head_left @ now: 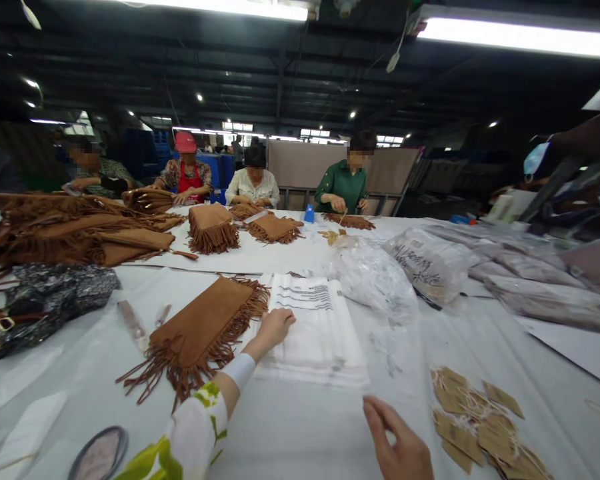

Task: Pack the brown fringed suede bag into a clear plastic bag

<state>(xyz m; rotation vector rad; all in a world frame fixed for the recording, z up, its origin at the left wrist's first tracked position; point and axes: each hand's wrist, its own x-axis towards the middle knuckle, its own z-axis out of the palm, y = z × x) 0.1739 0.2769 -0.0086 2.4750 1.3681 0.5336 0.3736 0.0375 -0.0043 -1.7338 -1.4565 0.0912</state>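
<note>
Right hand [397, 443] nears flat white bags [315, 333].

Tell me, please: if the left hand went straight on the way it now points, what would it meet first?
The left hand already rests at the near edge of the stack of white plastic bags. Going straight on, it would probably slide over that stack first; the crumpled clear bag lies beyond, though depth is unclear.
</note>
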